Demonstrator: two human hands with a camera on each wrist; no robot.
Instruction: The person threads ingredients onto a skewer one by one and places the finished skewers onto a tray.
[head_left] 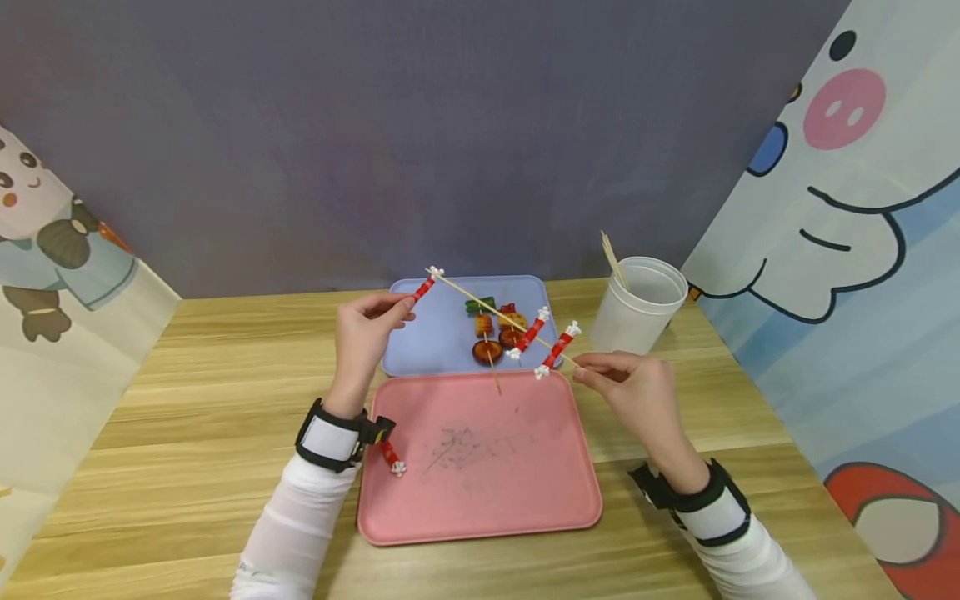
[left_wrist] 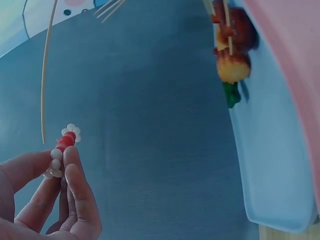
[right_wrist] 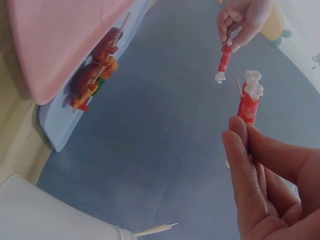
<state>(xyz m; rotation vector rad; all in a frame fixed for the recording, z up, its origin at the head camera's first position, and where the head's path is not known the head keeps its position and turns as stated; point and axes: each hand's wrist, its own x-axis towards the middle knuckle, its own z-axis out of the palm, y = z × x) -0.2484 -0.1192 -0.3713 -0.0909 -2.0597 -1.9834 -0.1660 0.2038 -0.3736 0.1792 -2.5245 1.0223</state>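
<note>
My left hand pinches a small red piece with knobbly white ends between thumb and fingers. The right hand pinches the lower end of a thin wooden skewer, which slants up to the left. Two similar red pieces, one beside the other, are threaded crosswise near the right fingers. In the head view the skewer's tip overlaps the held piece's white end; in the left wrist view the bare tip shows just apart from that piece. Another red piece lies on the pink tray, partly hidden by the left wrist strap.
The pink tray lies in front of a blue tray, which bears loaded toy food skewers. At the back right, a white tub holds several bare skewers. A dark grey panel stands behind the wooden table.
</note>
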